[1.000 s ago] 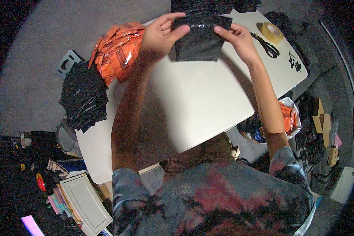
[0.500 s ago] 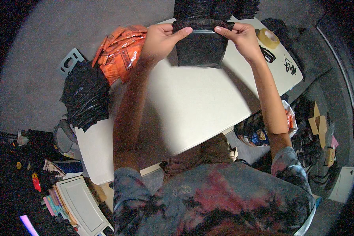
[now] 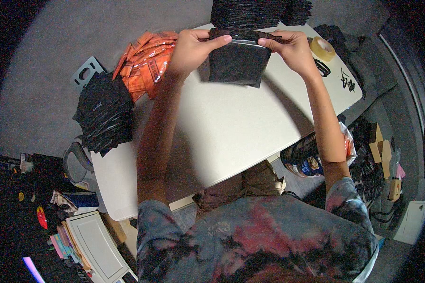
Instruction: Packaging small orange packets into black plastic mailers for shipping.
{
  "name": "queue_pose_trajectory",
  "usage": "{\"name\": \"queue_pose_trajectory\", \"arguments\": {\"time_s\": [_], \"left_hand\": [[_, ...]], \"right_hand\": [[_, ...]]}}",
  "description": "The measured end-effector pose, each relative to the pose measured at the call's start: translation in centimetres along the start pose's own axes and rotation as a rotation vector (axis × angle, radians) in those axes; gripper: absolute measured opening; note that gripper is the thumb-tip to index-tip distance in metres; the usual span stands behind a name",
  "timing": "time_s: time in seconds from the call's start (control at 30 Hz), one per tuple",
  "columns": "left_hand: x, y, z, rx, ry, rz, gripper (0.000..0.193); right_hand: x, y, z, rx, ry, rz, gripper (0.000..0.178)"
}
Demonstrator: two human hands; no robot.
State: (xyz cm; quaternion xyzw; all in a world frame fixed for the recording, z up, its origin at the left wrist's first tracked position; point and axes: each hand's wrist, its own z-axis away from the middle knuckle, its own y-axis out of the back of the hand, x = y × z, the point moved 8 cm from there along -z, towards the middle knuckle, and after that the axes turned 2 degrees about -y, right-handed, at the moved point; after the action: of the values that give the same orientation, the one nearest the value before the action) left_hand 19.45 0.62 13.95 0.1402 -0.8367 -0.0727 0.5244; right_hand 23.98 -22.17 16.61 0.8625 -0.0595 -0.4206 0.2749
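Observation:
Out over the far part of the white table, a black plastic bag hangs between my hands. A pale strip runs across it just under its dark, bunched top edge. My left hand pinches its upper left corner, thumb in front, and my right hand pinches the upper right corner the same way. My other fingers are partly hidden behind the bag. Right behind it stands a tall stack of flat black packages. I cannot tell whether the bag touches that stack.
Left of my arm lie a pile of orange plastic packages and a heap of black packages. A roll of clear tape, a black loop and small black pieces sit at the right. A white cabinet stands lower left.
The bag has tilted a little, its lower right corner now hanging lower, and more of the pale strip shows. Both hands keep their pinch on its top.

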Motion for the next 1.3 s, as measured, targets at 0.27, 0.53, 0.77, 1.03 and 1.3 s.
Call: {"name": "queue_pose_trajectory", "arguments": {"time_s": [0.27, 0.53, 0.77, 1.03, 1.3], "left_hand": [[0.8, -0.4, 0.0, -0.034, 0.005, -0.092, 0.039], [1.7, -0.7, 1.0, -0.076, 0.104, -0.361, 0.039], [4.2, -0.9, 1.4, -0.008, -0.127, -0.63, 0.04], [3.8, 0.4, 0.8, 0.002, -0.074, -0.409, 0.038], [2.7, -0.2, 0.6, -0.016, -0.108, -0.443, 0.031]], "right_hand": [[0.5, 0.5, -0.1, -0.042, -0.008, 0.027, 0.024], [0.5, 0.3, 0.5, -0.138, -0.058, -0.004, 0.023], [0.2, 0.4, 0.8, -0.102, 0.037, 0.16, 0.023], [2.2, 1.3, 0.2, -0.044, 0.031, 0.123, 0.033], [4.3, -0.1, 0.8, -0.14, -0.175, 0.085, 0.036]]}}
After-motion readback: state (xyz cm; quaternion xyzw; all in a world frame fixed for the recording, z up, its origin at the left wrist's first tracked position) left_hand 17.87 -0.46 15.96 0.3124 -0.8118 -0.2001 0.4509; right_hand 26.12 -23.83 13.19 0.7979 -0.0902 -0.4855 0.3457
